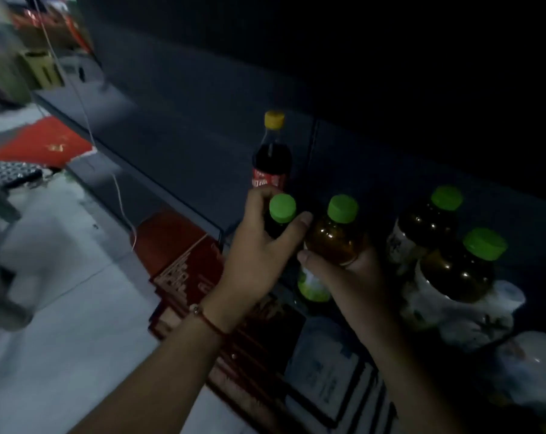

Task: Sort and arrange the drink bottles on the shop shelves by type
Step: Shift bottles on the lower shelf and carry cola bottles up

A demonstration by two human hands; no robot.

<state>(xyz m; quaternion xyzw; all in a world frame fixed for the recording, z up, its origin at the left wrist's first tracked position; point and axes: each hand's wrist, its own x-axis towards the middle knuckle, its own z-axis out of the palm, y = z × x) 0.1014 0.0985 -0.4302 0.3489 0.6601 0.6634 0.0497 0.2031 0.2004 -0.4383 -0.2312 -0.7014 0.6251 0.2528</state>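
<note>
My left hand (259,249) grips a dark bottle with a green cap (282,208) just below its cap. Right beside it, my right hand (343,274) holds an amber tea bottle with a green cap (337,233) around its body. Both bottles are at the front of the dark shelf (184,158). Behind them stands a cola bottle with a yellow cap and red label (272,151). Two more green-capped tea bottles (428,227) (463,267) stand to the right on the same shelf.
Red boxes (187,264) and flat packs (325,364) lie stacked on the floor below the shelf edge. A white cord (121,202) hangs down at the left. The shelf's left half is bare. Pale floor tiles spread to the left; the upper right is dark.
</note>
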